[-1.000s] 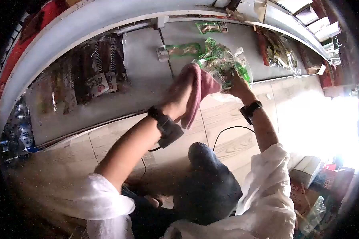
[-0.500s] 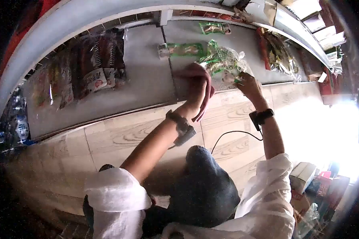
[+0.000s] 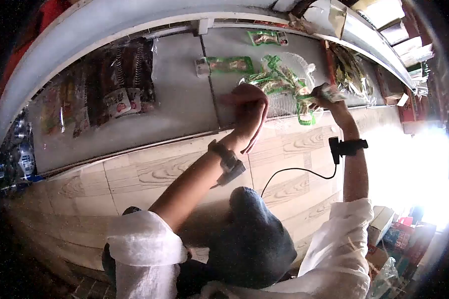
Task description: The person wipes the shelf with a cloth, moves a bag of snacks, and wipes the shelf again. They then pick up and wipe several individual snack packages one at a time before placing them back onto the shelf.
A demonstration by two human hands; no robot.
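Note:
My left hand point(image 3: 250, 118) is closed around a dark red cloth point(image 3: 245, 93) above the grey shelf surface; part of the cloth hangs down past the palm. Just beyond it lies a clear, net-patterned plastic bag point(image 3: 297, 65) with several green-edged clear packets point(image 3: 277, 79) in and around it. My right hand point(image 3: 333, 102) is at the bag's right side, its fingers closed on a small clear packet point(image 3: 328, 92) whose contents I cannot make out. A green-edged packet point(image 3: 306, 112) hangs over the shelf's front edge beside these fingers.
Two more green-edged packets, one flat point(image 3: 229, 65) and one farther back point(image 3: 268, 38), lie on the shelf. Dark packages point(image 3: 122, 79) stand at left, other bagged goods point(image 3: 351, 70) at right. A white shelf rail point(image 3: 134, 22) curves overhead. Boxes point(image 3: 381, 222) sit at lower right.
My right hand has moved right, away from the bag's middle, with a small packet in its fingers. The green packets have spread out and one now overhangs the edge. My left hand has barely moved.

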